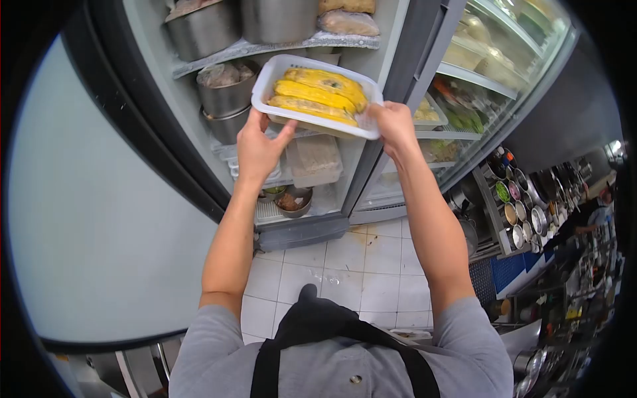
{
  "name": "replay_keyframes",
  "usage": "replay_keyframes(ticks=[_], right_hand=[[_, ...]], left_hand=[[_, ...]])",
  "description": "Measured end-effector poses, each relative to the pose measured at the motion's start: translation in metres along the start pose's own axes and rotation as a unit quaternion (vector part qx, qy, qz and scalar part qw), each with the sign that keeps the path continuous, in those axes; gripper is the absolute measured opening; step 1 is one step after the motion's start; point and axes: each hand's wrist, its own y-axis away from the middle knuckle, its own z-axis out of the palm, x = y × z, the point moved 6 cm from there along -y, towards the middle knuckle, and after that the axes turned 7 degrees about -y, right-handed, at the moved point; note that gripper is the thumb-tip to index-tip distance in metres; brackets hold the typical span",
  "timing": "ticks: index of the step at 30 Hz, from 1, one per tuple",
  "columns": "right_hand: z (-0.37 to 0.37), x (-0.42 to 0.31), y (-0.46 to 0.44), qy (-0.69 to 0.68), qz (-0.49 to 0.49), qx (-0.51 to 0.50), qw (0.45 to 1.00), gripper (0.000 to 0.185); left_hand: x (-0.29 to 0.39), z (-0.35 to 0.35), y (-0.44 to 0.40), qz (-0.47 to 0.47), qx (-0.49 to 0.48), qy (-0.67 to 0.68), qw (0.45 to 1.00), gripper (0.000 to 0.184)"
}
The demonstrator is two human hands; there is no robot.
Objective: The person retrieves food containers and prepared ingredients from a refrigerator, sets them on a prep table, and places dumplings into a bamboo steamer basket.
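A white plastic tray holds several long yellow pieces with dark spots, laid side by side; they look like peeled plantains or bananas. My left hand grips the tray at its lower left edge, thumb against the near side. At the right end, my right hand is closed on the tray's corner. The tray is held up in front of the open fridge's shelves, slightly tilted.
The open fridge door fills the left. Inside stand metal pots, a plastic container and a bowl. A glass-doored fridge section is at right. Beyond it are ingredient bowls and a person.
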Motion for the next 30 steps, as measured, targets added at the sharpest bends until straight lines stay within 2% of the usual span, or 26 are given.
replay_keyframes(ticks=[3,7,9,10,11,13,14,15,17,21,23,24,26,30], right_hand=[[0.026,-0.009,-0.019,-0.012,0.025,0.039,0.999,0.02],[0.051,-0.011,-0.033,-0.062,-0.027,0.061,0.996,0.019],[0.07,-0.015,-0.04,-0.278,-0.164,-0.004,0.946,0.027],[0.082,-0.019,-0.041,-0.318,-0.195,-0.031,0.927,0.036],[0.086,-0.012,-0.046,-0.316,-0.196,-0.026,0.928,0.036],[0.087,0.001,-0.059,-0.288,-0.224,-0.001,0.931,0.04],[0.084,0.013,-0.063,-0.275,-0.231,0.006,0.933,0.038],[0.079,0.03,-0.06,-0.275,-0.226,0.011,0.934,0.038],[0.076,0.062,-0.053,-0.229,-0.035,0.044,0.972,0.04],[0.072,0.064,-0.042,-0.191,-0.039,0.032,0.98,0.05],[0.07,0.065,-0.042,-0.157,-0.018,0.008,0.987,0.063],[0.068,0.066,-0.04,-0.158,-0.02,0.013,0.987,0.063],[0.067,0.075,-0.034,-0.189,0.002,0.037,0.981,0.077],[0.064,0.079,-0.024,-0.206,0.007,0.051,0.977,0.083]], left_hand=[[-0.024,0.009,-0.022,0.059,0.039,0.024,0.997,0.061],[-0.048,0.02,-0.056,0.063,0.075,0.024,0.995,0.063],[-0.057,0.031,-0.073,0.063,0.067,0.028,0.995,0.065],[-0.054,0.034,-0.08,0.089,0.1,-0.016,0.991,0.066],[-0.044,0.034,-0.083,0.115,0.131,-0.06,0.983,0.067],[-0.042,0.042,-0.088,0.093,0.092,-0.088,0.988,0.069],[-0.042,0.049,-0.085,0.124,0.095,-0.145,0.977,0.07],[-0.042,0.054,-0.079,0.154,0.098,-0.202,0.962,0.07],[-0.042,0.055,-0.077,0.162,0.078,-0.208,0.961,0.069],[-0.04,0.052,-0.072,0.127,0.033,-0.208,0.969,0.07],[-0.04,0.051,-0.071,0.13,0.026,-0.201,0.971,0.071],[-0.042,0.05,-0.07,0.128,0.042,-0.211,0.968,0.072],[-0.043,0.048,-0.066,0.124,0.058,-0.214,0.967,0.074],[-0.04,0.046,-0.059,0.117,0.068,-0.194,0.972,0.073]])
